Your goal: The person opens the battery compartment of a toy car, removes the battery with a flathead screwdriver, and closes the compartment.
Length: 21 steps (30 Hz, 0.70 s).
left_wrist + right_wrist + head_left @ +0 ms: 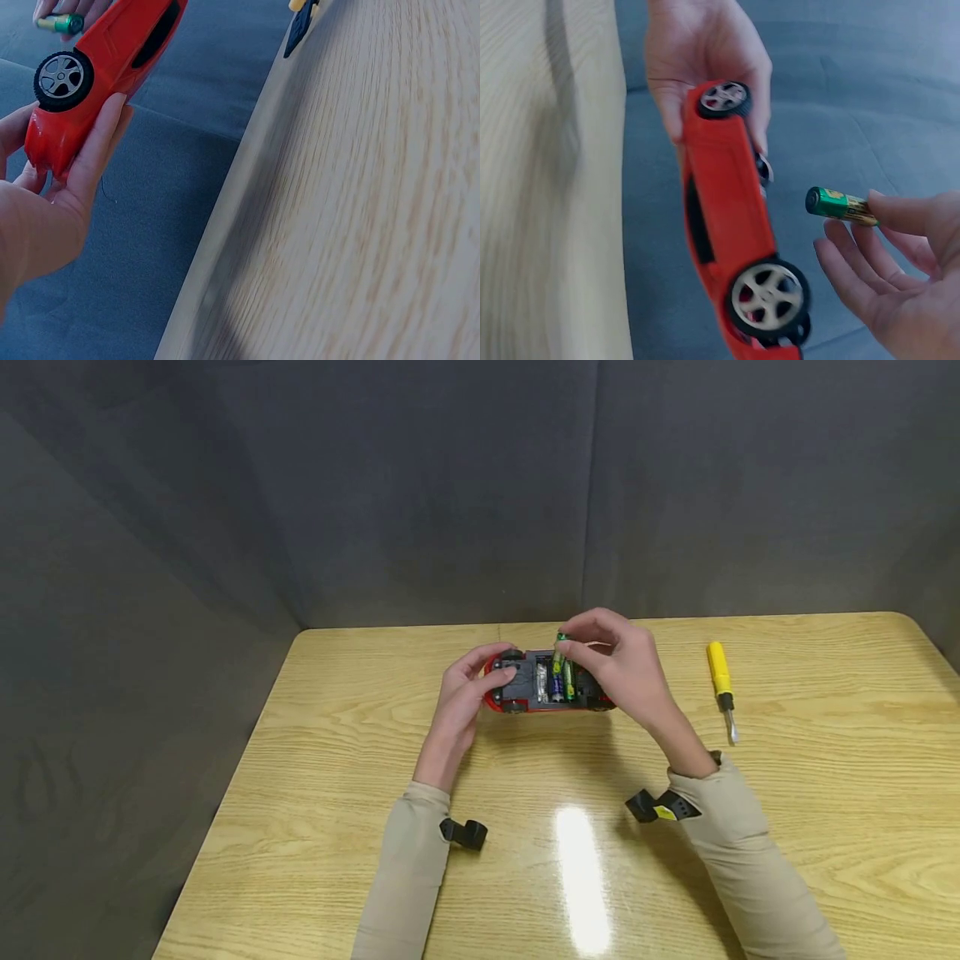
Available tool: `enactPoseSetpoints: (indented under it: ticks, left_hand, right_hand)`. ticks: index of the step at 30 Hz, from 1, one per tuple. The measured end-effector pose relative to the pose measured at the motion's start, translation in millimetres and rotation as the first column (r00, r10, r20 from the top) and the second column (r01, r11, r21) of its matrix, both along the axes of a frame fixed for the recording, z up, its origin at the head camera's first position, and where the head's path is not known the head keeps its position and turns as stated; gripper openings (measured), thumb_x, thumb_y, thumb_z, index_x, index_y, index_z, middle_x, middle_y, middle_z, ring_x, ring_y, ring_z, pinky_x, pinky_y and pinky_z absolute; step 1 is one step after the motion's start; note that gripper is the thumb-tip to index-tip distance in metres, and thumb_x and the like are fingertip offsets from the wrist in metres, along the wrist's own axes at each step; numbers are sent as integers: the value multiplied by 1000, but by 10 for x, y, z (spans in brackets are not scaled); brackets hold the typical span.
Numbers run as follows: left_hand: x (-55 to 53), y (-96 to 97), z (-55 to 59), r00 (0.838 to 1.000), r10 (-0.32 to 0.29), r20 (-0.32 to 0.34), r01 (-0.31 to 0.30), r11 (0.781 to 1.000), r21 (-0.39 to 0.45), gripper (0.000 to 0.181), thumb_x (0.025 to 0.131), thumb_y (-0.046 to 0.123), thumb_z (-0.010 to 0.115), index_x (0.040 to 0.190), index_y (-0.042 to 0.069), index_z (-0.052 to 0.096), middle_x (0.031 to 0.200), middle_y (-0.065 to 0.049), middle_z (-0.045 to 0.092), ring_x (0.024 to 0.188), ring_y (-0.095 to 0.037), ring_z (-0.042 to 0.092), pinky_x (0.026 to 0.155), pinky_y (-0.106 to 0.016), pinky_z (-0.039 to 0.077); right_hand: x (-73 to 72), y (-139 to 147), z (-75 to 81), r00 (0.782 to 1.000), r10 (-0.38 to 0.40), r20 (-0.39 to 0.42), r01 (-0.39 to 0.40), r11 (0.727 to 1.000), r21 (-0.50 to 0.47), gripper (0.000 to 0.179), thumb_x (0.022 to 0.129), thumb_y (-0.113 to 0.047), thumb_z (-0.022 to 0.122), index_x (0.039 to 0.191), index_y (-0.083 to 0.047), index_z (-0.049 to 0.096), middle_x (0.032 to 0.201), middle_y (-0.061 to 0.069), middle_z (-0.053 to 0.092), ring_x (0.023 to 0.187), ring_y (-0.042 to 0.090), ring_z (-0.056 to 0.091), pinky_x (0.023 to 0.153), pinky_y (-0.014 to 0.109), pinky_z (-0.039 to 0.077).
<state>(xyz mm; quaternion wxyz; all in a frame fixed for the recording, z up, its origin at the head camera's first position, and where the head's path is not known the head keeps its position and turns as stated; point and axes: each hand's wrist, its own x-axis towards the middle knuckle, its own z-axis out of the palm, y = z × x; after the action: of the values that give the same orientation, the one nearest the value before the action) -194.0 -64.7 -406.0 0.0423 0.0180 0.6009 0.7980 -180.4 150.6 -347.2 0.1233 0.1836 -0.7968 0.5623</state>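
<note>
My left hand (459,697) grips one end of a red toy car (724,184), which is turned with its black underside (517,683) upward. An open battery compartment shows in that underside. Inside it lie a blue-purple battery (557,687) and a green battery (570,682), beside a silvery slot (542,682) at the left. Between thumb and fingers, my right hand (628,672) pinches another green battery (844,206) with a gold part. In the head view that battery overlaps the compartment; the right wrist view shows it apart from the car, on the underside's side.
A yellow-handled screwdriver (719,681) lies on the wooden table (337,760) to the right of the car. Behind the table hangs a dark grey cloth (435,510), close to the far edge. Both sleeved wrists carry small black cameras (467,834).
</note>
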Motion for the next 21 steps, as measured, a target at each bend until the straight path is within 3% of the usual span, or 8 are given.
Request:
enactPoseSetpoints:
  ticks: [5,12,21]
  left_hand:
    - [-7,-20,-6,1000,9,7,-9,1000,5,34,90,-1,72,124,2,71,133,-10,64,114,-22,58,80,-24,56]
    - [-18,-45,-5,1000,18,12,-18,1000,10,35,90,-2,72,124,2,71,133,-10,63,112,-23,58,79,-24,56]
    - [-26,-65,4,1000,24,18,-25,999,27,32,90,-2,71,122,4,73,132,-10,63,106,-20,61,78,-24,57]
  right_hand:
    - [-32,127,64,1000,-3,8,4,988,-154,15,97,3,68,110,10,70,99,7,69,80,10,70,72,28,61]
    - [-81,290,88,994,-96,42,104,955,-276,19,96,2,70,112,12,70,98,-2,70,80,13,68,68,27,61]
    - [-143,447,15,979,-108,174,182,850,-495,18,97,3,68,112,12,71,99,6,67,82,15,68,65,24,60]
